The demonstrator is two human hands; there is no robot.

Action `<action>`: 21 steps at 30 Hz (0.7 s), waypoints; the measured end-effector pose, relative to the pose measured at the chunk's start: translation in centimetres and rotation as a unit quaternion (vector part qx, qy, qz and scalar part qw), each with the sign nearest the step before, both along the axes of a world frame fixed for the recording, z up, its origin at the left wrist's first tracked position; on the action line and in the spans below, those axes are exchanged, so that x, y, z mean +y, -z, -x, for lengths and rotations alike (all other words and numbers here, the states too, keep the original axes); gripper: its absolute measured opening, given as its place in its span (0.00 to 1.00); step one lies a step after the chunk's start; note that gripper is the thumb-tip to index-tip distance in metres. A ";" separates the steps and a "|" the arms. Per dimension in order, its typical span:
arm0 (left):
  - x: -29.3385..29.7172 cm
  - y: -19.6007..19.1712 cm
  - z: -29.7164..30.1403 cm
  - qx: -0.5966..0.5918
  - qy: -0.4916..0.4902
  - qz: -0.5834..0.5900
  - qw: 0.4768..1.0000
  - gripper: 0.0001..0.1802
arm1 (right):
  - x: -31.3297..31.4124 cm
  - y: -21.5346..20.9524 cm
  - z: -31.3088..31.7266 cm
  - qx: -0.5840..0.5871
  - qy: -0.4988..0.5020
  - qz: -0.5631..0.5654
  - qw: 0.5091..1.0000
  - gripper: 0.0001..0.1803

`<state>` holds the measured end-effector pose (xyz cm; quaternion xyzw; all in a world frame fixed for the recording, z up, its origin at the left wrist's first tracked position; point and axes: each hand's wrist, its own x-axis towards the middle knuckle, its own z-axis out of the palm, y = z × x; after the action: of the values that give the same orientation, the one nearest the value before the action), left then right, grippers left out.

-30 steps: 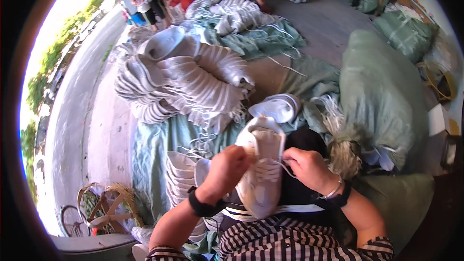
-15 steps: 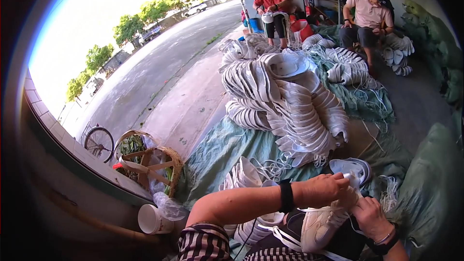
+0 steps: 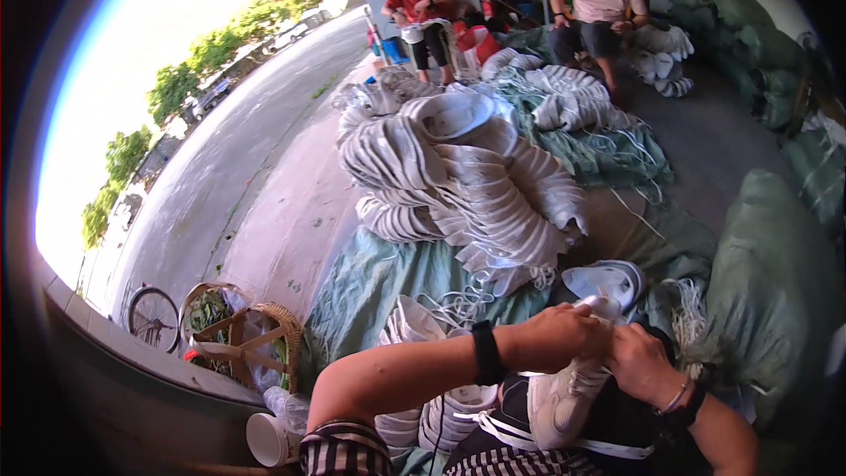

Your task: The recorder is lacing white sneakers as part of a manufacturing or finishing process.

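Observation:
Both my hands grip one white shoe (image 3: 564, 392) held over my lap. My left hand (image 3: 560, 337) closes around its upper end, a black band on that wrist. My right hand (image 3: 641, 360) clasps the same end from the right, with a thin bracelet on its wrist. A white lace hangs from the shoe across my dark lap. Just beyond my hands lies another white shoe (image 3: 608, 282), opening upward.
A big heap of stacked white shoes (image 3: 458, 185) rests on a green sheet (image 3: 388, 278) ahead. Green sacks (image 3: 771, 300) lie to the right. Two seated people (image 3: 599, 0) work at the back. A wicker basket (image 3: 242, 335) and paper cup (image 3: 269, 437) sit left.
The view swung from my lap toward the street and back slightly; both hands kept hold of the white shoe, and my left forearm now lies across the lower picture.

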<state>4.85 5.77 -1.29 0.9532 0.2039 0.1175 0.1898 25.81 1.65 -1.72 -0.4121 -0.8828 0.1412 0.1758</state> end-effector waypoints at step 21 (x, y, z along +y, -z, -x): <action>-3.6 4.6 -5.2 -0.164 -0.190 -0.188 0.950 0.07 | 0.3 -0.2 -4.5 0.091 0.109 0.245 0.959 0.07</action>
<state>10.01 2.18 -5.91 0.8831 0.3212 0.3419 0.0117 30.26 1.92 -1.49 -0.5215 -0.7511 0.3705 0.1633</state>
